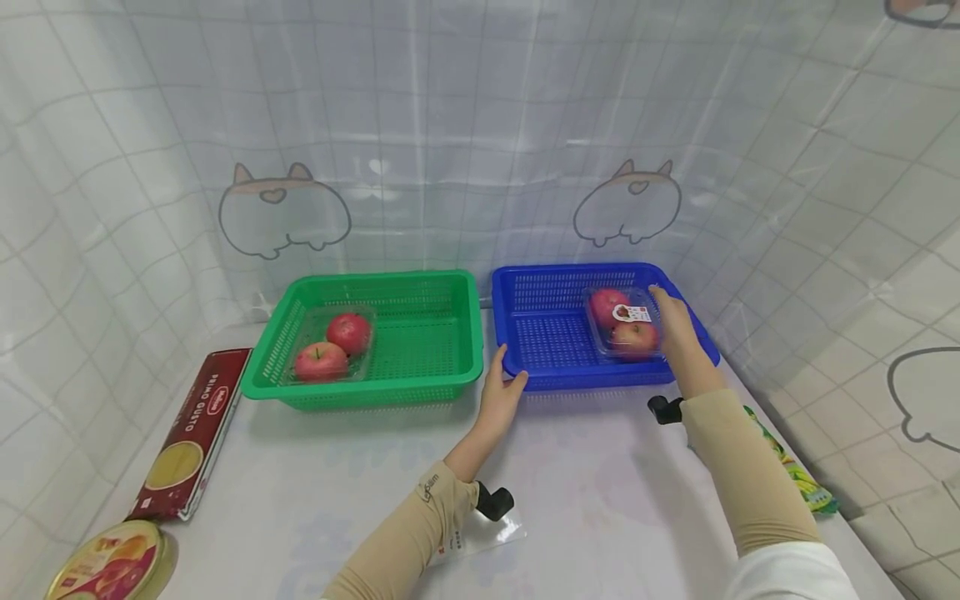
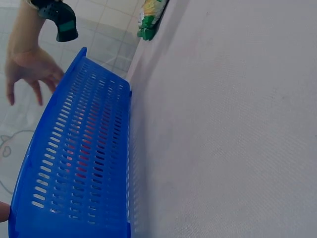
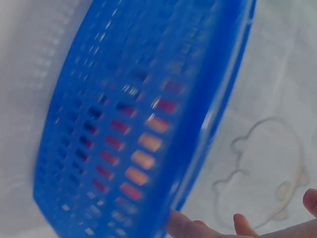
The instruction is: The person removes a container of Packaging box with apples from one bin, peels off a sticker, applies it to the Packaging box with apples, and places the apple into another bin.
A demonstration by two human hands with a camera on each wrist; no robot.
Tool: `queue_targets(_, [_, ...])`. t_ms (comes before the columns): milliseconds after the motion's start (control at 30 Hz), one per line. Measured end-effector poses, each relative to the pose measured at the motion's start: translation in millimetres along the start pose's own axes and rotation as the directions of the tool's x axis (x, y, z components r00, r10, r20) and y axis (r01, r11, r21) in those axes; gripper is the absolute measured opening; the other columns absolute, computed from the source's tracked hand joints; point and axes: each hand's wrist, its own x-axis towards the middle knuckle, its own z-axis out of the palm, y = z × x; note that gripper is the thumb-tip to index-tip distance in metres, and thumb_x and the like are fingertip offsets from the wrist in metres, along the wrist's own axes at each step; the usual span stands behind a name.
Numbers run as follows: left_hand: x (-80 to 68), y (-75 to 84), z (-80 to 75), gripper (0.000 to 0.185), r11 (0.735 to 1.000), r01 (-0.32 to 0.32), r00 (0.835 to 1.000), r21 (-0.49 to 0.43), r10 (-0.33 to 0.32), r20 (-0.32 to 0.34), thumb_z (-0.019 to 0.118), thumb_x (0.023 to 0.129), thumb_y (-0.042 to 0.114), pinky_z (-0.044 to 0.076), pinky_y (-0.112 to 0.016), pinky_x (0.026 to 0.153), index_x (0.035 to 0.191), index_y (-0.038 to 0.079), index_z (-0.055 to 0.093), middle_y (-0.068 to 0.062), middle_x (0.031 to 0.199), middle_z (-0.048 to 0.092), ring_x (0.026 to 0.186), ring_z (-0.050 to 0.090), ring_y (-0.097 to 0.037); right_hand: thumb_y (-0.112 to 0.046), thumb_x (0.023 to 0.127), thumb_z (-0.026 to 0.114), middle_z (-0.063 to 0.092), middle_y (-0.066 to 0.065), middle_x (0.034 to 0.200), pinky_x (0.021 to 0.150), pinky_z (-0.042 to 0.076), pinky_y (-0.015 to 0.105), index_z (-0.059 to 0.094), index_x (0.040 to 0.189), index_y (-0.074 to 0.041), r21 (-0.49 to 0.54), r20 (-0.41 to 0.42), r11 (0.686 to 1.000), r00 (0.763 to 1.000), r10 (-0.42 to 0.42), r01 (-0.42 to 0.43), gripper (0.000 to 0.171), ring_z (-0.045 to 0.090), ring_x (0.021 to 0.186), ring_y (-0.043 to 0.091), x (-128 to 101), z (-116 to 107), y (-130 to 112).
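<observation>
A blue basket (image 1: 600,379) stands right of a green basket (image 1: 360,389) on the white table. Each holds a clear pack of two red apples: one (image 1: 333,346) in the green, one (image 1: 622,325) in the blue. My left hand (image 1: 504,392) holds the blue basket's front-left corner, thumb on the side rim. My right hand (image 1: 673,321) is over the right edge of the blue basket's apple pack; whether it touches is unclear. In the left wrist view the right hand (image 2: 29,69) hangs with spread fingers above the blue basket (image 2: 79,163). The right wrist view shows the basket wall (image 3: 138,124), blurred.
A red pasta box (image 1: 195,433) and a round tin (image 1: 108,562) lie at the front left. A green packet (image 1: 795,475) lies along the table's right edge. A small white card (image 1: 487,533) sits under my left forearm. Tiled sheeting walls in the table.
</observation>
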Motion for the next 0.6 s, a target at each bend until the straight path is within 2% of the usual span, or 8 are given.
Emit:
queue_targets(67, [0.1, -0.5, 0.2, 0.059, 1.0, 0.003, 1.0, 0.003, -0.003, 0.0, 0.047, 0.095, 0.015, 0.043, -0.044, 0.094, 0.147, 0.009, 0.019, -0.018, 0.148, 0.024, 0.116, 0.048, -0.034, -0.044, 0.094, 0.037, 0.005, 0.013, 0.154, 0.113, 0.005, 0.041, 0.01, 0.147, 0.0, 0.004, 0.032, 1.0, 0.999, -0.027, 0.027, 0.074, 0.003, 0.141, 0.028, -8, 5, -1])
queue_targets(167, [0.4, -1.7, 0.1, 0.059, 1.0, 0.0, 1.0, 0.014, 0.0, -0.002, 0.047, 0.095, 0.015, 0.043, -0.043, 0.094, 0.147, 0.01, 0.019, -0.018, 0.148, 0.024, 0.116, 0.048, -0.034, -0.045, 0.094, 0.038, 0.003, 0.01, 0.154, 0.112, 0.005, 0.049, 0.011, 0.148, -0.005, 0.012, 0.077, 0.999, 0.996, -0.042, 0.041, 0.072, 0.001, 0.14, 0.028, -23, 15, -4])
queue_targets(233, [0.4, -2.2, -0.1, 0.059, 1.0, -0.007, 1.0, 0.021, 0.007, -0.004, 0.047, 0.095, 0.015, 0.043, -0.043, 0.094, 0.147, 0.009, 0.02, -0.018, 0.148, 0.025, 0.116, 0.048, -0.034, -0.045, 0.094, 0.038, 0.009, 0.011, 0.153, 0.11, 0.01, 0.052, 0.014, 0.147, -0.006, 0.012, 0.103, 0.998, 0.993, -0.06, 0.06, 0.07, 0.008, 0.139, 0.029, -32, 22, -5])
queue_targets(333, [0.0, -2.3, -0.7, 0.06, 0.999, -0.023, 1.0, 0.025, 0.023, -0.004, 0.048, 0.095, 0.016, 0.042, -0.043, 0.095, 0.147, 0.008, 0.02, -0.019, 0.148, 0.025, 0.117, 0.047, -0.034, -0.046, 0.095, 0.037, 0.015, 0.013, 0.149, 0.107, 0.009, 0.057, 0.014, 0.147, -0.006, -0.029, 0.148, 0.994, 0.984, -0.097, 0.103, 0.07, 0.011, 0.137, 0.03, -45, 30, -4])
queue_targets(433, [-1.5, -1.7, -1.4, 0.06, 0.999, -0.042, 0.999, 0.023, 0.042, -0.001, 0.048, 0.095, 0.017, 0.042, -0.044, 0.096, 0.147, 0.007, 0.019, -0.021, 0.147, 0.025, 0.117, 0.047, -0.035, -0.046, 0.095, 0.035, 0.024, 0.017, 0.142, 0.106, 0.017, 0.054, 0.015, 0.146, -0.004, -0.068, 0.183, 0.987, 0.975, -0.129, 0.143, 0.069, 0.027, 0.126, 0.03, -54, 37, -1])
queue_targets(600, [-6.0, 0.4, -2.6, 0.061, 0.998, -0.054, 0.998, 0.028, 0.054, 0.009, 0.049, 0.095, 0.017, 0.043, -0.045, 0.094, 0.147, 0.006, 0.018, -0.024, 0.145, 0.026, 0.116, 0.047, -0.037, -0.045, 0.095, 0.038, 0.018, 0.015, 0.148, 0.108, 0.021, 0.051, 0.017, 0.147, -0.007, -0.063, 0.219, 0.989, 0.969, -0.117, 0.134, 0.068, 0.026, 0.128, 0.031, -67, 47, 4])
